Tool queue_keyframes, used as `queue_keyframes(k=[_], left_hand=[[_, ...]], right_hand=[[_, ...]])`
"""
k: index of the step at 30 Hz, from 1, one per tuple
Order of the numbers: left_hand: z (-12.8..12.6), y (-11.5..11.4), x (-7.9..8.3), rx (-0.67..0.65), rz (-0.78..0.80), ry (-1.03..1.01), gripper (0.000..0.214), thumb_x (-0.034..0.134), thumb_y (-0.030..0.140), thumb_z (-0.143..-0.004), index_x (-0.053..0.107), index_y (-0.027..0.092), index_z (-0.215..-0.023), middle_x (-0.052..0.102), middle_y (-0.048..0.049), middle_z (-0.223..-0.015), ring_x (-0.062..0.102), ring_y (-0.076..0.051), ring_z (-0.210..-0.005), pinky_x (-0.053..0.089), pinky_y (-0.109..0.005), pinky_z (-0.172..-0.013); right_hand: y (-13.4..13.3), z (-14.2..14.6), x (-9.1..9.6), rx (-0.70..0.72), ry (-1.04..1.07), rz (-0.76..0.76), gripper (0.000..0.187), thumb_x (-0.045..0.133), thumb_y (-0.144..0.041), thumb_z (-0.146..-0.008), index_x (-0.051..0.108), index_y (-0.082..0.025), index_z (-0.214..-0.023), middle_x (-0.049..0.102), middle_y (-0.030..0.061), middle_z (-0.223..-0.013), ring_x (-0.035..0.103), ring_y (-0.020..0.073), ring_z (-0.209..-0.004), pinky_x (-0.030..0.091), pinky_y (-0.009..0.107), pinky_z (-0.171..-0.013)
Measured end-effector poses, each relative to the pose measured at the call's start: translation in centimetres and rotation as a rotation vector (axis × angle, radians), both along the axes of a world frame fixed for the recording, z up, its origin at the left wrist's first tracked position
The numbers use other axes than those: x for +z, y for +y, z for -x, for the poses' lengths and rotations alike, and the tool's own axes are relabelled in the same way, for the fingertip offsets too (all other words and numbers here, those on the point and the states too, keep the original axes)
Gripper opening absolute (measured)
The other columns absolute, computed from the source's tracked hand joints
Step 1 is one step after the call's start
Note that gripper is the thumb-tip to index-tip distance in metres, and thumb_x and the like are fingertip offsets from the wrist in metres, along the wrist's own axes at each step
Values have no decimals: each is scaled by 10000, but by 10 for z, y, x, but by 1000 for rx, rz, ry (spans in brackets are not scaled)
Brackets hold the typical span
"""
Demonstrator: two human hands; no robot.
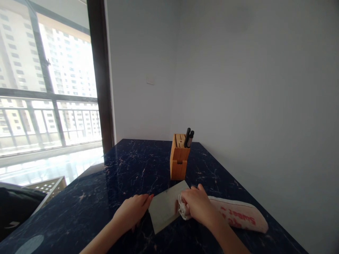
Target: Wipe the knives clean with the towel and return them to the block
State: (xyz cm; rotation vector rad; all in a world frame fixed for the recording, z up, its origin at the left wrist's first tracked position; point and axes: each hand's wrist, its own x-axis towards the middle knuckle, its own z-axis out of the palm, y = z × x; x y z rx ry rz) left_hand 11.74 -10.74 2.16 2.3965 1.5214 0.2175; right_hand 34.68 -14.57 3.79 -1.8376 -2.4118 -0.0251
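A broad steel cleaver blade (164, 207) lies nearly flat on the dark blue marble countertop (116, 176), its handle mostly hidden under my left hand (131, 211). That hand grips the cleaver at the blade's near end. My right hand (197, 206) presses a crumpled white cloth (183, 208) against the blade's right side. A folded white towel with red lettering (238, 215) lies just right of my right hand, touching or almost touching my wrist.
A light wooden knife block (179, 158) holding black-handled knives stands on the counter beyond the blade. Walls close the counter's far and right sides. A dark bag (16, 208) sits beyond the left edge, below a large window.
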Motion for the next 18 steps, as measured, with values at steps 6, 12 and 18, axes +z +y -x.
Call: queue_keyframes(k=[6, 12, 18], left_hand=[[9, 4, -9, -185, -131, 176, 438, 246, 143, -878, 350, 148, -1303, 658, -95, -846, 637, -159, -688, 457, -267, -697], [11, 5, -14, -235, -216, 321, 481, 251, 53, -840, 292, 78, -1319, 646, -119, -818, 611, -184, -708, 472, -298, -670], [13, 8, -20, -246, -291, 292, 437, 278, 116, -872, 311, 129, -1308, 636, -127, -941, 608, -198, -810, 474, -307, -725]], right_hand=[[-6, 14, 4, 132, 38, -33, 148, 489, -98, -698, 567, -213, -747, 590, -17, -788, 478, 153, -793, 215, 298, -721], [-2, 37, 0, 131, 86, -153, 240, 389, -126, -843, 588, -239, -913, 598, 6, -884, 463, 165, -858, 251, 304, -747], [3, 54, -22, 180, 134, -251, 332, 360, -96, -865, 527, -248, -1108, 593, 6, -972, 444, 168, -924, 283, 289, -802]])
